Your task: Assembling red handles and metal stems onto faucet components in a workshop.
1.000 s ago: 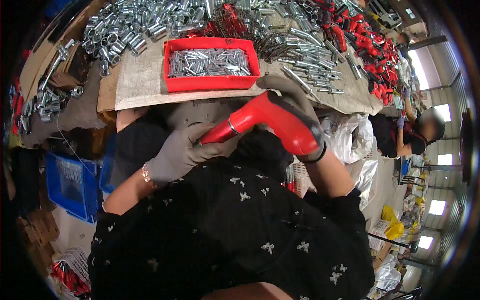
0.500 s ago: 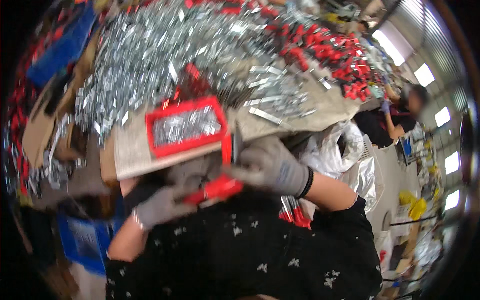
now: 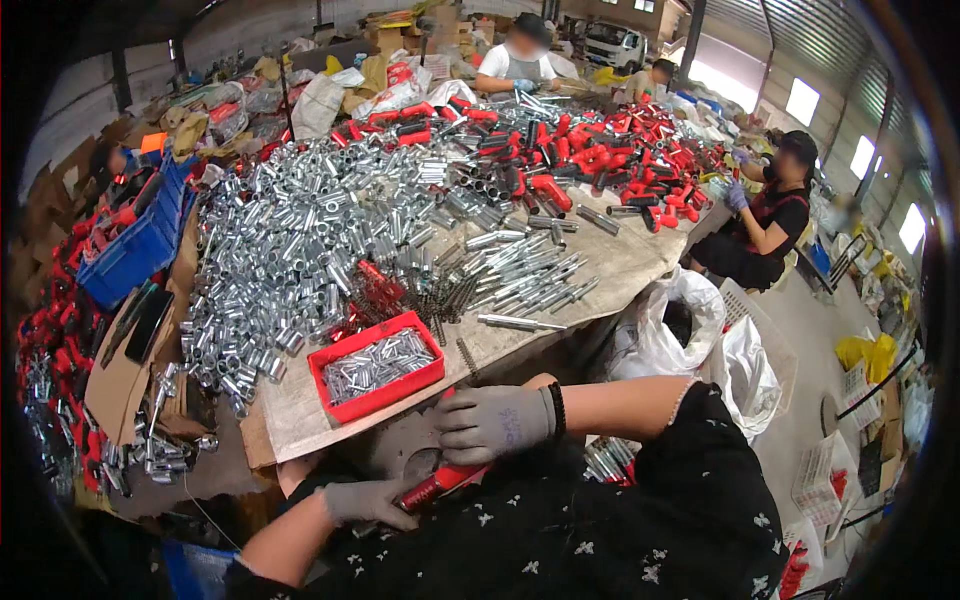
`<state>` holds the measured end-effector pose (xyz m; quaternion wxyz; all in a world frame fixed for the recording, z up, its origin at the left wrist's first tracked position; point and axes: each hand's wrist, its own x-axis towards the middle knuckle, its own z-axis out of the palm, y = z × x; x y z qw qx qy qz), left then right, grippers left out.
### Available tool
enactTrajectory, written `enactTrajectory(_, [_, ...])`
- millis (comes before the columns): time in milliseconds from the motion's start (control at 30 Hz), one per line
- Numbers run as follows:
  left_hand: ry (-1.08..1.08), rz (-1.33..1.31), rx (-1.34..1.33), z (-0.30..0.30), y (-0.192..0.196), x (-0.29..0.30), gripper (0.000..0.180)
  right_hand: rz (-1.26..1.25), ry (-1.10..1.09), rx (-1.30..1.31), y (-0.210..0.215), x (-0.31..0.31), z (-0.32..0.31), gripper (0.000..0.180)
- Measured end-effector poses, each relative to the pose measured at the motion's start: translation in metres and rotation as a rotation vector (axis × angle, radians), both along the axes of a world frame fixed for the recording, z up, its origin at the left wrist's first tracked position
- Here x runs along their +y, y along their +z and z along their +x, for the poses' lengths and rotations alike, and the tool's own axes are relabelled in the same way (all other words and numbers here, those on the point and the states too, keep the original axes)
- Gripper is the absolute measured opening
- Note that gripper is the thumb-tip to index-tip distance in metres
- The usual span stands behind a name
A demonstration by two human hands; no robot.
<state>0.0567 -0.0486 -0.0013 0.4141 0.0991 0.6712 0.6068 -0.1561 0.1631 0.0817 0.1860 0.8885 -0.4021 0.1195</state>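
At the far left a blue crate (image 3: pixel 135 245) sits on the bench (image 3: pixel 620 265) edge, with flat cardboard (image 3: pixel 120 370) just near of it. To its right a broad heap of short metal tubes (image 3: pixel 300 240) covers the bench middle, and a red tray (image 3: pixel 377 366) of small metal pieces stands near the bench's near edge.

Just near of that tray, below the bench edge and above the lap, is the red handle (image 3: pixel 445 483). The left hand (image 3: pixel 368 500), in a grey glove, is closed around its lower left end. The right hand (image 3: pixel 492 422), also gloved, lies curled over its upper end, and its fingers hide that end, so I cannot tell how firm the grip is there. The handle looks stiff, moulded and fairly light, probably a little slick in fabric gloves; gripping the shaft at both ends, as now, seems the steadiest hold.

Further right lie long metal rods (image 3: pixel 525 280), then a pile of red handles (image 3: pixel 620 150) at the far right of the bench, where a seated person (image 3: pixel 765 215) works. A white bag (image 3: pixel 675 325) hangs beside the near right edge.

Open room is scarce: the only bare bench strip lies right of the tray, and the bench edge stands close above the hands.
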Motion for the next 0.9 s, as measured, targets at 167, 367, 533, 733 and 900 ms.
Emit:
enactTrajectory(167, [0.012, -0.430, 0.063, -0.009, 0.011, 0.008, 0.068, 0.963, -0.678, -0.775, -0.042, 0.030, 0.023, 0.044])
enactTrajectory(367, [-0.072, -0.203, -0.292, -0.003, -0.031, 0.006, 0.070, 0.249, -0.175, -0.216, -0.052, 0.014, 0.004, 0.042])
enactTrajectory(533, [0.221, -0.888, 0.762, -0.009, 0.000, 0.014, 0.064, 1.289, -0.812, -1.660, -0.048, 0.032, 0.038, 0.046])
enactTrajectory(733, [-0.006, -0.259, -0.099, 0.008, -0.013, 0.019, 0.041, 0.305, -0.380, -0.629, -0.074, 0.027, 0.015, 0.046])
enactTrajectory(900, [0.327, -1.104, 0.531, -0.003, -0.018, 0.020, 0.048, 1.307, -1.096, -1.912, -0.064, 0.025, 0.049, 0.060])
